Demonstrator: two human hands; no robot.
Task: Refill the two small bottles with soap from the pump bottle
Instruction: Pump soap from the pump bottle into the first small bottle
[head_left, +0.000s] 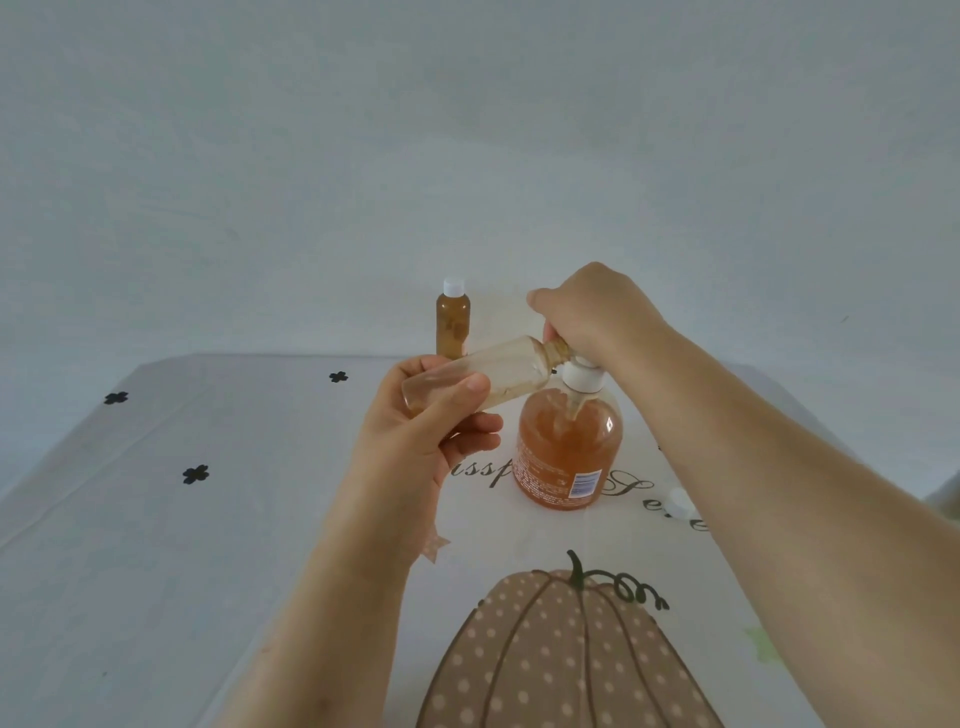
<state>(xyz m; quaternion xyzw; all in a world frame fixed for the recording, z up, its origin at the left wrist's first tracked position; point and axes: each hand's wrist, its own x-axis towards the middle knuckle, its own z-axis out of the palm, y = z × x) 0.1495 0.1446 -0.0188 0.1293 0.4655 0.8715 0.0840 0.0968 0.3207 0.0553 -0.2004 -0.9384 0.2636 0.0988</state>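
Gripping the near-empty small bottle (498, 374) between thumb and curled fingers, the left hand (415, 431) holds it tilted almost level, with its open mouth at the spout of the pump bottle (566, 457). The right hand (597, 312) is curled over the pump's white head. Behind the left hand stands the capped, filled small bottle (453, 322). A loose white cap (679, 501) lies beside the right forearm on the tablecloth (208, 519).
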